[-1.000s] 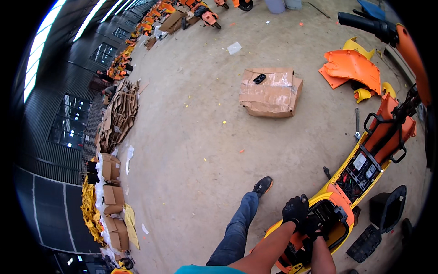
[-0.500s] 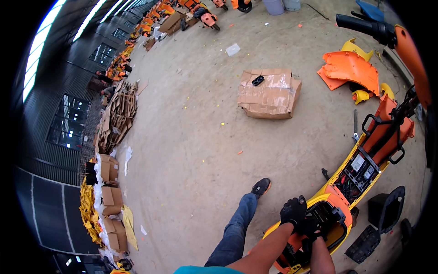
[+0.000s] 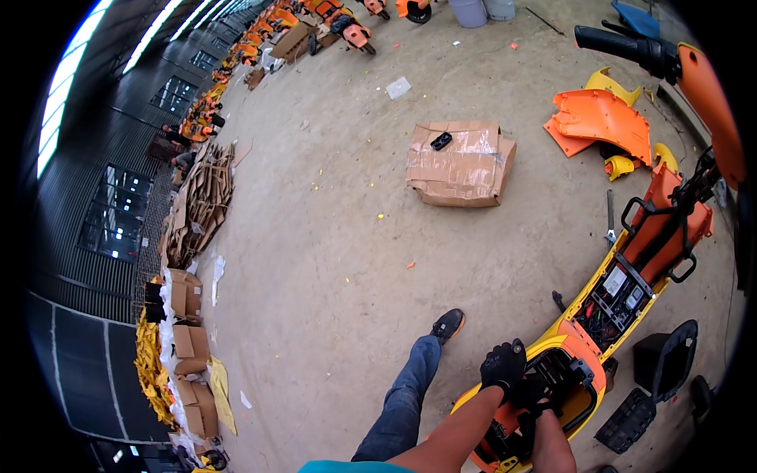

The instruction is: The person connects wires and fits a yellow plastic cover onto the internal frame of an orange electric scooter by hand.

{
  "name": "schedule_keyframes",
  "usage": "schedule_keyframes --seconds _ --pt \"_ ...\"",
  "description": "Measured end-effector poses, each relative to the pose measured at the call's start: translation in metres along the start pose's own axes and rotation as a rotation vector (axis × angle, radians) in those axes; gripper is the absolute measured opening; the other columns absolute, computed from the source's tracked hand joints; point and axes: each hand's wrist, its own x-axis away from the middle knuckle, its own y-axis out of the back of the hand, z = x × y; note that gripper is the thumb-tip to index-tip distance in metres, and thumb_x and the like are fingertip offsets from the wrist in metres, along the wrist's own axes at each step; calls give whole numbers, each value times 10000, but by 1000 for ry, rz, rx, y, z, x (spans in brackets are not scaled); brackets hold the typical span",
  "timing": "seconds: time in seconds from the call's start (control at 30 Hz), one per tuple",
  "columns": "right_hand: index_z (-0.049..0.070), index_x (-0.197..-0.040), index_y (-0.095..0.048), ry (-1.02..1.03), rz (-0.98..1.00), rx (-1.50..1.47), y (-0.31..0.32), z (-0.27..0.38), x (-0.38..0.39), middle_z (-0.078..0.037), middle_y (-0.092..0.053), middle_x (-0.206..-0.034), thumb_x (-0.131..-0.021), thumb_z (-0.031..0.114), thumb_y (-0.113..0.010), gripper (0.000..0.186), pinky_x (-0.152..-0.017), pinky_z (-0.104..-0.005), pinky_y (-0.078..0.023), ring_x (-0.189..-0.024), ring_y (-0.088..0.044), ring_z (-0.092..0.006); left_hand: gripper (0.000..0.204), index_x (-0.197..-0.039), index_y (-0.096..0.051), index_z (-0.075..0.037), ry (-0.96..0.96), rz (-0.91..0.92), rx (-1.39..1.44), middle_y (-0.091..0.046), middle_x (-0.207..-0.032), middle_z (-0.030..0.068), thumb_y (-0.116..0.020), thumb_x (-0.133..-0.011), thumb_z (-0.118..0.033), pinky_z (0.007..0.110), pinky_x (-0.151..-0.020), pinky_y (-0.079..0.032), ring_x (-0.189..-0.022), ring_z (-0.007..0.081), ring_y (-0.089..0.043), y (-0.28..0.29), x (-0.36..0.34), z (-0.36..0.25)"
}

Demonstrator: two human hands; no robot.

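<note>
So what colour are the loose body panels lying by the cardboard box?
Orange, with yellow pieces beside them; the head view shows the loose body panels clearly.

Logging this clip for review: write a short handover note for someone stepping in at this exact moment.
Left hand: gloved, resting on the rim of the scooter frame, at its open yellow-orange compartment.
Right hand: gloved, down inside that same compartment; whether it grips anything cannot be told.
Things: the scooter is stripped, wiring exposed. Loose orange panels and a cardboard box lie on the floor ahead; a black seat part lies to the right.
Done: body panels are off.
Left: work inside the compartment looks unfinished.
</note>
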Motion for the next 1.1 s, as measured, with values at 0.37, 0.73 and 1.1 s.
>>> schedule_keyframes --seconds 0.37,0.73,1.1 --pt "124 -1138 -679 -28 155 159 23 35 10 -121 -693 -1101 -813 341 -656 391 -912 -389 -499 -1049 -641 -264 373 -1128 -556 -86 66 24 125 -630 -1133 176 -322 -980 -337 500 -907 -495 -1073 375 -590 10 5 -1" --pt "112 -1090 -694 0 274 389 21 36 3 -166 -679 -1112 -832 335 -590 357 -909 -423 -499 -1051 -637 -331 377 -1121 -564 -116 128 -7 165 -651 -1091 160 -336 -983 -383 486 -888 -489 -1041 365 -604 -8 -5 5" --pt "112 -1085 -701 -13 231 298 25 48 3 -164 -685 -1100 -851 365 -564 371 -921 -422 -487 -1047 -637 -328 337 -1160 -540 -119 133 4 115 -634 -1106 159 -349 -988 -337 480 -873 -499 -1036 358 -604 -27 -12 12"
